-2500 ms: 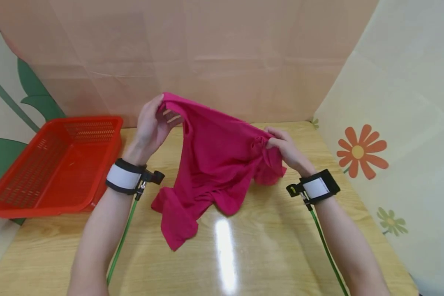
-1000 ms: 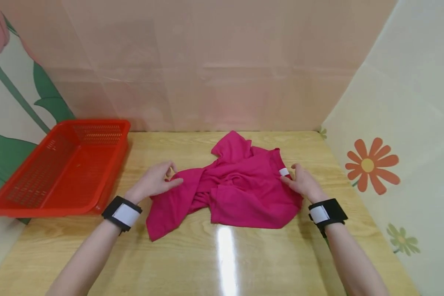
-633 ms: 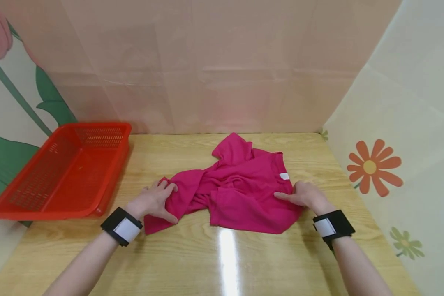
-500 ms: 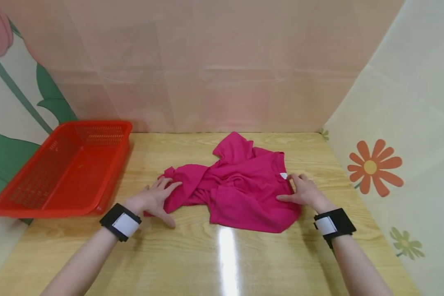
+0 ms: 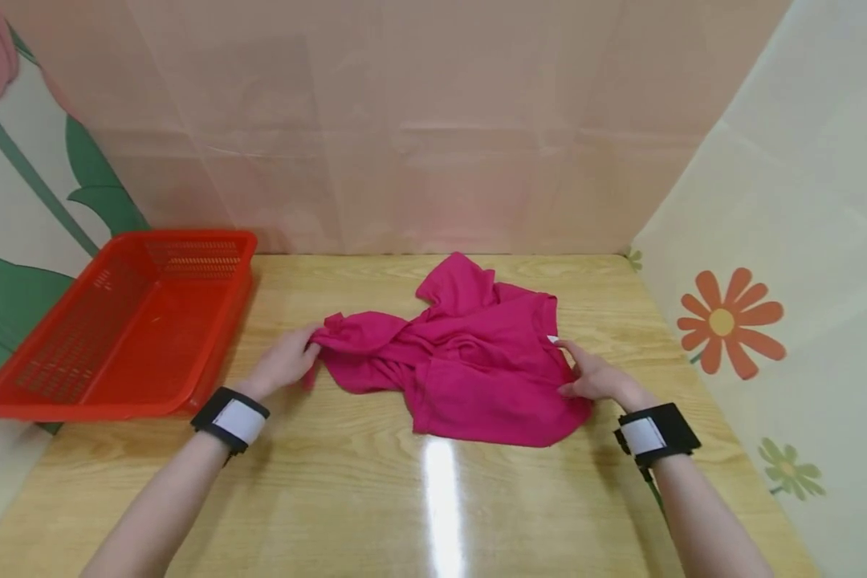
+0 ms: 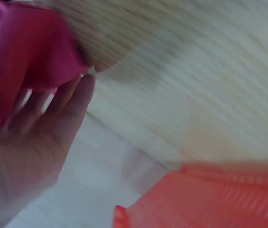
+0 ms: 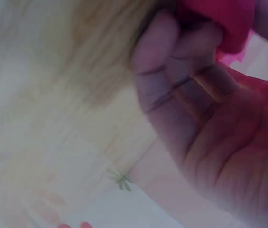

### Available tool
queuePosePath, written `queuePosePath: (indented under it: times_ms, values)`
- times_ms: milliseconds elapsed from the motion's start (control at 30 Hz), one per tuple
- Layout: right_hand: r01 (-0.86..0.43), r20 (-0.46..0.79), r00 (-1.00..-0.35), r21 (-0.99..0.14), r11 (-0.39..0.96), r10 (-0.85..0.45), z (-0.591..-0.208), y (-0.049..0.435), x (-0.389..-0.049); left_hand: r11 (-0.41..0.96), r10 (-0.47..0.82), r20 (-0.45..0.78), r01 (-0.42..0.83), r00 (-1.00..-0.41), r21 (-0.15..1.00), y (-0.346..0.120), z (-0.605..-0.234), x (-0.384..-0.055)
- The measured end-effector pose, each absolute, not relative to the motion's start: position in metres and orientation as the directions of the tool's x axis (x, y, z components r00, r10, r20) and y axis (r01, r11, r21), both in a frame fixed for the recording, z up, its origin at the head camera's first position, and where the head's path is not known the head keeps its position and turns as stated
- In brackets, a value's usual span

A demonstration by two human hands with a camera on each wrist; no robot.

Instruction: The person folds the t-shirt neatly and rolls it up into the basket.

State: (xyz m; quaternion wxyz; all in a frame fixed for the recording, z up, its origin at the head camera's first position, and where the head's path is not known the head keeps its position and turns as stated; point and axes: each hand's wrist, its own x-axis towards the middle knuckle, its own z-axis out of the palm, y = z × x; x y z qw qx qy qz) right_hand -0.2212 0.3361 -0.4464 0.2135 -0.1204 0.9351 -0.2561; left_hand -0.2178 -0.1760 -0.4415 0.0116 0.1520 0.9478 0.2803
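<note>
A magenta T-shirt (image 5: 477,365) lies crumpled on the wooden table, one short part pointing to the back wall. Its banded edge with a small white label is on the right side. My left hand (image 5: 286,359) pinches the shirt's left end, slightly raised; in the left wrist view the cloth (image 6: 34,47) hangs between thumb and fingers. At the labelled edge is my right hand (image 5: 601,376), index finger by the label and thumb on the cloth. The right wrist view shows curled fingers (image 7: 186,80) with their tips against the cloth.
A red perforated plastic basket (image 5: 220,321) stands at the left, close to my left hand. The wooden table (image 5: 376,498) ends at a pinkish wall covering (image 5: 405,128) behind. A flower-printed wall sheet (image 5: 759,201) borders the right side.
The shirt went from held up between both hands to lying on the table. The left hand spread over its left end, then took hold and drew it left and back; the right hand stayed near the label.
</note>
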Motion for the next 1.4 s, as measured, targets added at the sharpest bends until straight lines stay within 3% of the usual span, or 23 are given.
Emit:
queuePosePath:
  times_ms: [200,267,333,467,567,633,667,767,833,900,967,1100,1233,1400]
  values:
    - [-0.117,-0.175,-0.941,-0.639,0.760,-0.291,-0.449,0.350,-0.226,0.601,0.001,0.036,0.029,-0.999,0.799,-0.180,-0.414,-0.225]
    - [-0.112,-0.090,-0.969,-0.669,0.734,-0.229,-0.447,0.354,-0.227,0.442,-0.097,-0.033,-0.072,-0.995,0.894,-0.182,-0.403,-0.227]
    - [-0.110,0.004,-0.989,-0.704,0.702,-0.151,-0.444,0.358,-0.228,0.199,-0.155,-0.093,-0.124,-0.984,0.972,-0.184,-0.393,-0.230]
    - [-0.119,0.160,-0.987,-0.743,0.659,0.001,-0.443,0.362,-0.231,-0.324,-0.186,-0.108,-0.042,-0.977,0.945,-0.183,-0.381,-0.241]
    - [-0.101,0.216,-0.972,-0.737,0.669,0.091,-0.445,0.363,-0.232,-0.500,-0.135,-0.033,0.040,-0.990,0.865,-0.178,-0.379,-0.249]
    - [-0.089,0.228,-0.966,-0.730,0.678,0.119,-0.447,0.364,-0.232,-0.462,-0.056,-0.001,0.026,-0.998,0.886,-0.175,-0.381,-0.251]
    - [-0.084,0.232,-0.964,-0.723,0.686,0.127,-0.448,0.364,-0.231,-0.376,-0.018,0.006,0.012,-1.000,0.927,-0.174,-0.384,-0.252]
    - [-0.060,0.211,-0.970,-0.691,0.720,0.122,-0.451,0.370,-0.227,0.050,0.078,0.053,0.057,-0.996,0.997,-0.172,-0.396,-0.249]
    - [-0.049,0.192,-0.976,-0.654,0.755,0.103,-0.452,0.373,-0.224,0.340,0.148,0.119,0.164,-0.982,0.926,-0.171,-0.405,-0.245]
    - [-0.017,0.124,-0.989,-0.608,0.794,0.074,-0.452,0.377,-0.222,0.508,0.255,0.186,0.295,-0.949,0.810,-0.169,-0.413,-0.239]
    - [0.020,0.028,-0.999,-0.562,0.827,0.043,-0.452,0.379,-0.220,0.555,0.400,0.205,0.415,-0.893,0.721,-0.166,-0.420,-0.234]
    - [0.110,-0.184,-0.983,-0.486,0.867,0.022,-0.451,0.380,-0.219,0.562,0.605,0.083,0.498,-0.792,0.661,-0.159,-0.430,-0.227]
    - [0.166,-0.274,-0.961,-0.432,0.886,0.046,-0.452,0.378,-0.219,0.621,0.663,-0.042,0.517,-0.748,0.590,-0.152,-0.439,-0.222]
    - [0.189,-0.365,-0.930,-0.392,0.900,0.037,-0.455,0.379,-0.218,0.669,0.685,-0.037,0.608,-0.728,0.428,-0.149,-0.446,-0.219]
